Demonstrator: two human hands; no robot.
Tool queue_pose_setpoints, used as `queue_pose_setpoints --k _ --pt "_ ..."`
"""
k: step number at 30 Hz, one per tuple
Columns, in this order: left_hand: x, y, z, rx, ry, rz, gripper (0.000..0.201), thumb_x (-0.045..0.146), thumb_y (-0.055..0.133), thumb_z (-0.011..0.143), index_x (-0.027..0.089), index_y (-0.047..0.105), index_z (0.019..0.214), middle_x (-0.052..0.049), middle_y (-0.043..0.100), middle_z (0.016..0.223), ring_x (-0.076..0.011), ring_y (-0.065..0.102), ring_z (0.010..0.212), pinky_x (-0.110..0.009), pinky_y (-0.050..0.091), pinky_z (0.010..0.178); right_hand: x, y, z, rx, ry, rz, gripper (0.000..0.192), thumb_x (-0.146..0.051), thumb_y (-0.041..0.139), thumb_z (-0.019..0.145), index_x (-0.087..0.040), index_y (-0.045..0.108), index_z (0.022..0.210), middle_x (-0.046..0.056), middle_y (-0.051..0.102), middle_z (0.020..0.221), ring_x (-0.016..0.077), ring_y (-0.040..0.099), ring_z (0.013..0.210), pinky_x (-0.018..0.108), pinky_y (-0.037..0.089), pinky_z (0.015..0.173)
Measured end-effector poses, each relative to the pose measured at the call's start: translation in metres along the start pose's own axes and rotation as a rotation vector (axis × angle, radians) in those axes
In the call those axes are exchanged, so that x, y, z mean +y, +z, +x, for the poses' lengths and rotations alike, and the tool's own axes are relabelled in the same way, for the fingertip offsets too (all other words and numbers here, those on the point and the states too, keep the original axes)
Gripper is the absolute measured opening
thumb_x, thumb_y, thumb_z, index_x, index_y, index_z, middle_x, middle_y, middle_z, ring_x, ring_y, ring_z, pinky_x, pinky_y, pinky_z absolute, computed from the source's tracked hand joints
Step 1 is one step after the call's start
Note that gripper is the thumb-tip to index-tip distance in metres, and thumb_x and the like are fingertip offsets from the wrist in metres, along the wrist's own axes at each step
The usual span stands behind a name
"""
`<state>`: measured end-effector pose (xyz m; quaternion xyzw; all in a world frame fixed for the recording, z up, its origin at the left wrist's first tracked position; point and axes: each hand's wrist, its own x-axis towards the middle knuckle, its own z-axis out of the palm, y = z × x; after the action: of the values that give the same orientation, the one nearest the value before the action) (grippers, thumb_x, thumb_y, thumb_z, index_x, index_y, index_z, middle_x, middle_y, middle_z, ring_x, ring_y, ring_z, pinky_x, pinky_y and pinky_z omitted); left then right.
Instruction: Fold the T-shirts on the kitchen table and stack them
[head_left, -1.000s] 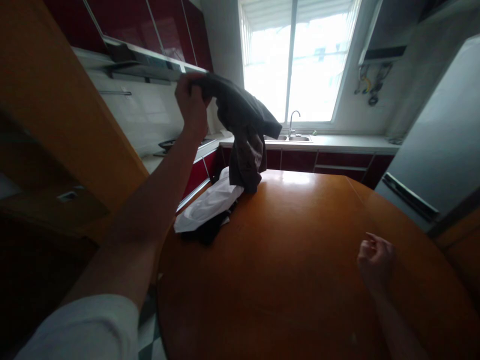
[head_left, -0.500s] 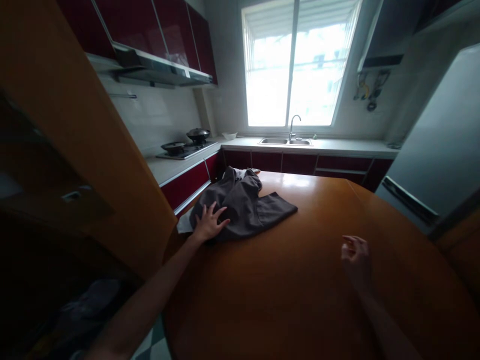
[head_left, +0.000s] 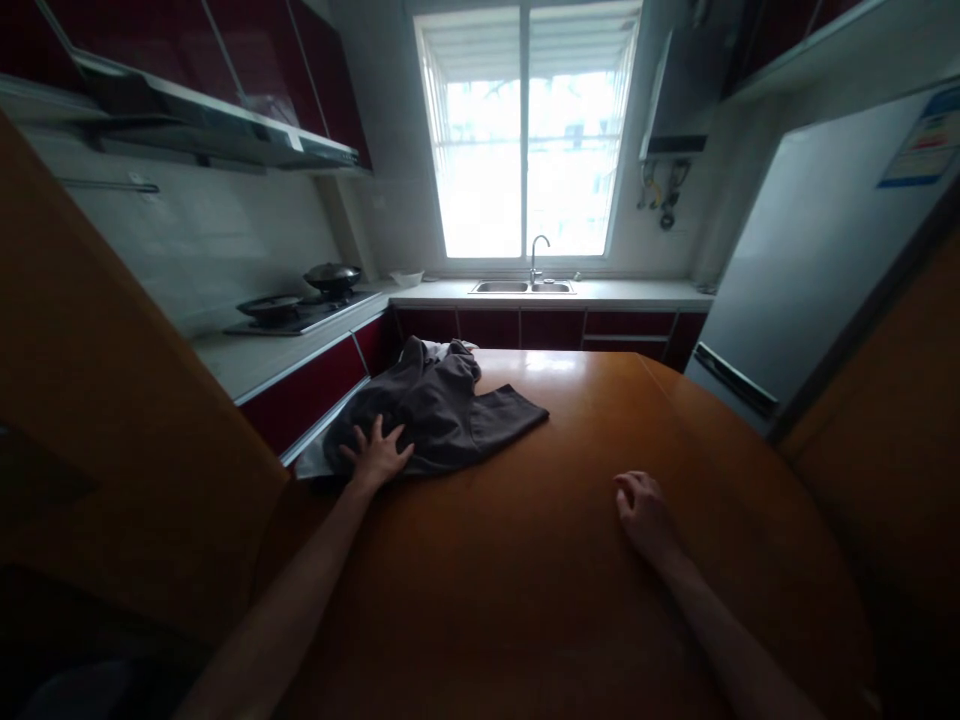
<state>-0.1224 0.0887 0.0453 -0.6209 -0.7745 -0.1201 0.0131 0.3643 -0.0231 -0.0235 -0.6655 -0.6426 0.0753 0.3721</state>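
A dark grey garment (head_left: 442,415) lies crumpled on the left side of the wooden table (head_left: 525,560), with one sleeve-like or leg-like piece stretched out to the right. Pale cloth shows at its far end and at its left edge. On the near left part of the garment, my left hand (head_left: 379,458) lies palm down, fingers spread. My right hand (head_left: 643,505) is at the table's right side, apart from the garment; its fingers are curled in and I see nothing in them.
Beyond the table, a counter carries a sink (head_left: 502,287) with a tap under a bright window. Two pans (head_left: 332,277) stand on the stove at the left. A fridge (head_left: 795,240) rises at the right, and a wooden panel (head_left: 142,340) borders the table's left side.
The view has turned to the right, so the room sits further left. My left hand stays on the garment with fingers spread. My right hand has come slightly closer to the garment.
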Motion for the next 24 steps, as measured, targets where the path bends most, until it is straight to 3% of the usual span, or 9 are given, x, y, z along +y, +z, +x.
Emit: queue_pose_setpoints --k 2,4,6,8,10,12,16,24 --pt "0.031 0.004 -0.023 0.176 0.068 -0.01 0.062 0.043 0.044 0.097 0.018 0.044 0.153 -0.017 0.02 0.166 -0.0467 0.007 0.152 -0.073 0.011 0.116 -0.011 0.003 0.003 -0.037 0.041 -0.079 0.036 -0.03 0.041 0.091 -0.019 0.069 0.111 0.014 0.063 0.119 0.0285 0.056 0.114 0.044 0.043 0.1" --pt "0.07 0.015 -0.053 0.209 0.266 -0.044 0.06 0.036 0.041 0.098 0.018 0.04 0.155 -0.014 0.025 0.165 -0.0368 0.007 0.155 -0.065 0.009 0.121 -0.027 0.008 0.009 -0.081 0.067 -0.157 0.041 -0.032 0.041 0.094 -0.019 0.066 0.122 0.015 0.059 0.132 0.0296 0.051 0.125 0.045 0.04 0.104" --pt "0.11 0.028 -0.083 0.056 0.492 -0.114 0.059 0.038 0.045 0.098 0.024 0.04 0.155 -0.01 0.028 0.165 -0.0318 0.011 0.155 -0.06 0.01 0.123 -0.046 0.015 0.017 -0.142 0.038 -0.212 0.047 -0.036 0.041 0.097 -0.018 0.059 0.136 0.016 0.049 0.147 0.0302 0.041 0.138 0.048 0.032 0.111" --pt "0.142 0.04 -0.106 -0.09 0.591 -0.185 0.061 0.043 0.049 0.097 0.026 0.039 0.155 -0.009 0.028 0.165 -0.0316 0.014 0.155 -0.061 0.015 0.122 -0.065 0.023 0.022 -0.2 -0.024 -0.239 0.054 -0.041 0.04 0.098 -0.018 0.05 0.146 0.015 0.038 0.158 0.029 0.029 0.147 0.05 0.022 0.118" --pt "0.164 0.049 -0.118 -0.149 0.654 -0.226 0.064 0.046 0.05 0.096 0.025 0.038 0.155 -0.009 0.026 0.166 -0.0312 0.014 0.155 -0.058 0.017 0.123 -0.078 0.033 0.024 -0.256 -0.068 -0.25 0.06 -0.044 0.041 0.099 -0.019 0.04 0.153 0.013 0.028 0.164 0.0274 0.018 0.152 0.05 0.012 0.121" --pt "0.173 0.054 -0.121 -0.163 0.694 -0.239 0.064 0.048 0.05 0.097 0.026 0.038 0.156 -0.009 0.027 0.166 -0.0301 0.013 0.155 -0.055 0.017 0.124 -0.084 0.04 0.023 -0.331 -0.075 -0.263 0.065 -0.048 0.042 0.098 -0.019 0.034 0.157 0.013 0.022 0.166 0.0274 0.013 0.154 0.052 0.006 0.122" --pt "0.172 0.058 -0.117 -0.205 0.697 -0.221 0.062 0.051 0.047 0.097 0.029 0.04 0.155 -0.008 0.031 0.164 -0.0304 0.018 0.154 -0.053 0.018 0.124 -0.083 0.045 0.021 -0.443 -0.074 -0.274 0.07 -0.052 0.043 0.097 -0.018 0.033 0.158 0.016 0.022 0.166 0.029 0.013 0.155 0.053 0.004 0.121" --pt "0.169 0.057 -0.117 -0.217 0.71 -0.214 0.059 0.051 0.045 0.099 0.025 0.046 0.152 -0.011 0.032 0.163 -0.0316 0.022 0.153 -0.052 0.018 0.124 -0.08 0.044 0.021 -0.437 -0.093 -0.275 0.068 -0.052 0.043 0.098 -0.017 0.037 0.156 0.016 0.023 0.166 0.0293 0.014 0.154 0.053 0.004 0.122"
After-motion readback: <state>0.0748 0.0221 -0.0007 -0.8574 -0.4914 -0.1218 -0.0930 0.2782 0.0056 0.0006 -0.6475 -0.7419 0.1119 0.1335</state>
